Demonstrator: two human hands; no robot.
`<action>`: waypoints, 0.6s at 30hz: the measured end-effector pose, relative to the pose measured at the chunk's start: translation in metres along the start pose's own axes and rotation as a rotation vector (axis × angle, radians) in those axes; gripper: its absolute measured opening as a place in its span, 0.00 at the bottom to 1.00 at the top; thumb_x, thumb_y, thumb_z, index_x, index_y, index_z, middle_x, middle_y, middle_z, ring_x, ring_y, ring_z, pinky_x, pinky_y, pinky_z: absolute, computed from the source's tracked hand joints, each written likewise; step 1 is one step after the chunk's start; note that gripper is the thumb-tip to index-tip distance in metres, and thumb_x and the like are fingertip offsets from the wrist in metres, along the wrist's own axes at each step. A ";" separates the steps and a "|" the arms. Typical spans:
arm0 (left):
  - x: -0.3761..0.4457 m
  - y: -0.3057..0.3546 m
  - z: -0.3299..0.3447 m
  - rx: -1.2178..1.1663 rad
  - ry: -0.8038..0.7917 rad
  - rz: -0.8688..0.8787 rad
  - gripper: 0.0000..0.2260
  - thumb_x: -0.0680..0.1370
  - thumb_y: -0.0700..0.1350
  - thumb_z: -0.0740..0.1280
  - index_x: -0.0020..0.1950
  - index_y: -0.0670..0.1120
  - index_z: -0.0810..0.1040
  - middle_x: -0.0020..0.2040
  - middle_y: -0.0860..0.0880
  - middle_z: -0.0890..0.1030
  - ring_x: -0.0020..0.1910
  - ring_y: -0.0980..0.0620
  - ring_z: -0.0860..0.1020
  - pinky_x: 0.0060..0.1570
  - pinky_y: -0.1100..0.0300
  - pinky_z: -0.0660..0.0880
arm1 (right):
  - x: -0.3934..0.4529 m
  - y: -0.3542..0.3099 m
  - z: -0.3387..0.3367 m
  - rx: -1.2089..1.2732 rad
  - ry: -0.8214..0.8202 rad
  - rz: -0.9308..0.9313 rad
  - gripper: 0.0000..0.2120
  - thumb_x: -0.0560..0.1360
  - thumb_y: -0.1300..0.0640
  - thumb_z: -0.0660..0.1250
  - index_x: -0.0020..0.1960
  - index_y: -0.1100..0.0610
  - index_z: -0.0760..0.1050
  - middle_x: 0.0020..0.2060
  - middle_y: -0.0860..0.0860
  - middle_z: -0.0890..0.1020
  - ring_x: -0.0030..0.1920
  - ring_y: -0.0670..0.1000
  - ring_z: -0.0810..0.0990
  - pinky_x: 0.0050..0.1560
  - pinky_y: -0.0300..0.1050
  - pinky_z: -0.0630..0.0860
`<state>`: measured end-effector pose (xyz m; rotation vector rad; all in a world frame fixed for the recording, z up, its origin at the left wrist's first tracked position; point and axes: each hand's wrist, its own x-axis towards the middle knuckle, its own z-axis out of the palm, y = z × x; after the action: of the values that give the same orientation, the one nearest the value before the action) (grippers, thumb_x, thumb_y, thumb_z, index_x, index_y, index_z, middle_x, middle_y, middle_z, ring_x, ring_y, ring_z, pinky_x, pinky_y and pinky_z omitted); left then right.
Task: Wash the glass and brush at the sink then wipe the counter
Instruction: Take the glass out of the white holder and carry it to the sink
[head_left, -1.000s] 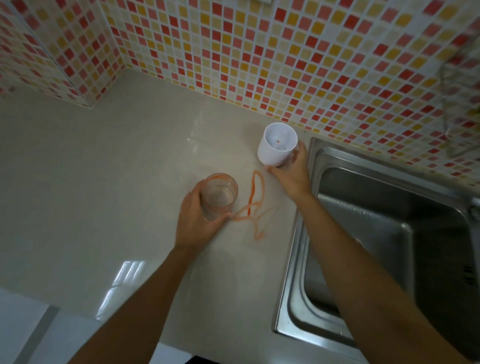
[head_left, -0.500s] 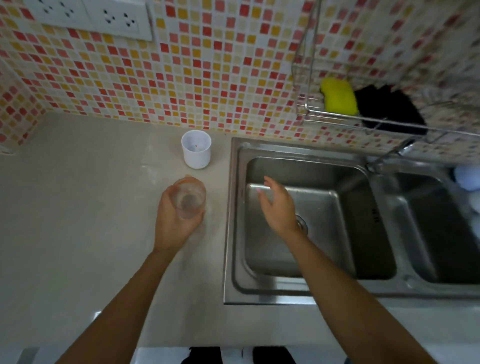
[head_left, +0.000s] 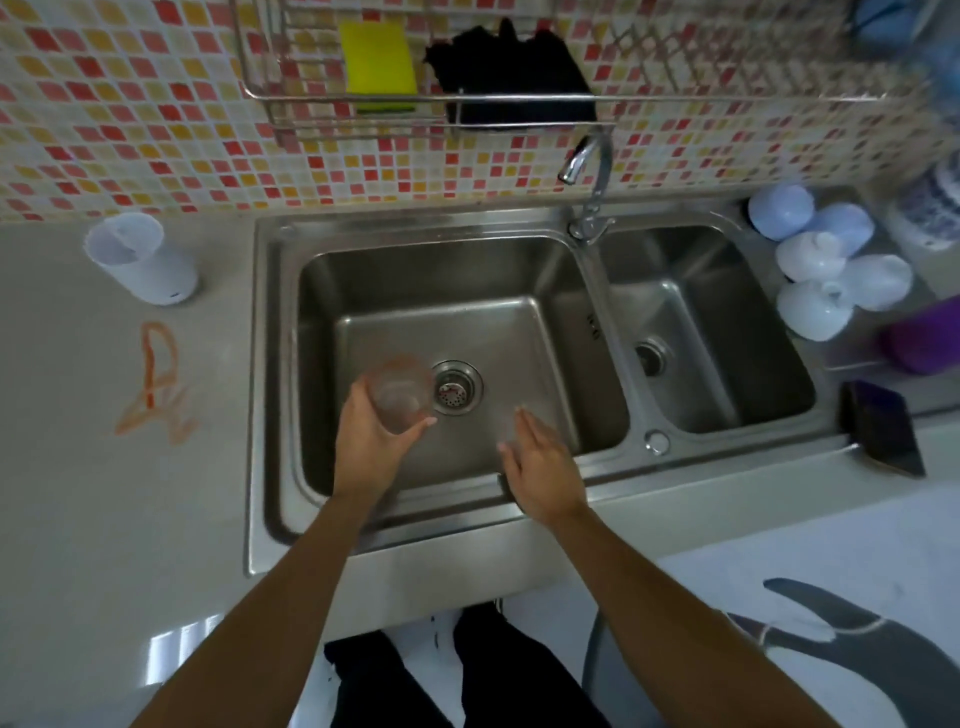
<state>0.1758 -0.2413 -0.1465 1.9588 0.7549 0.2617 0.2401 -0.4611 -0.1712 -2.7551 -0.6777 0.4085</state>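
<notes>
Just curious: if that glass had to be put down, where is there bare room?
Bare counter lies left of the sink, below the orange smear and white cup. The big basin's floor is free too. Right of the sink is crowded: pale cups, a dark phone.

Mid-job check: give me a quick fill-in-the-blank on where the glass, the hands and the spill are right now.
1. The left hand holds the glass over the ____ basin of the sink.
2. The right hand holds ____.
3. The orange spill lies on the counter, to the ____ of the sink.
4. The white cup stands on the ____.

Missing words: left; nothing; left; counter
</notes>
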 end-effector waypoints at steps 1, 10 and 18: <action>-0.002 0.002 0.011 0.021 -0.006 -0.010 0.43 0.61 0.56 0.81 0.70 0.50 0.64 0.65 0.48 0.75 0.64 0.49 0.74 0.64 0.53 0.72 | -0.001 0.002 0.000 -0.019 -0.021 -0.029 0.30 0.81 0.42 0.45 0.77 0.59 0.56 0.75 0.55 0.62 0.75 0.54 0.59 0.75 0.49 0.54; 0.005 0.019 0.051 0.132 -0.014 -0.030 0.40 0.62 0.59 0.79 0.68 0.53 0.65 0.63 0.50 0.74 0.62 0.50 0.74 0.60 0.53 0.75 | -0.009 0.007 0.002 -0.113 -0.061 -0.054 0.34 0.80 0.42 0.37 0.76 0.63 0.55 0.75 0.58 0.61 0.76 0.54 0.58 0.77 0.52 0.48; 0.037 0.032 0.054 0.426 -0.056 0.125 0.36 0.66 0.51 0.78 0.69 0.49 0.65 0.63 0.47 0.72 0.62 0.46 0.71 0.54 0.53 0.73 | -0.009 0.006 0.000 -0.126 -0.061 -0.038 0.33 0.80 0.41 0.44 0.75 0.64 0.59 0.73 0.59 0.65 0.74 0.55 0.62 0.76 0.50 0.51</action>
<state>0.2429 -0.2681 -0.1507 2.4099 0.6927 0.1256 0.2352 -0.4709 -0.1714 -2.8529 -0.7952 0.4576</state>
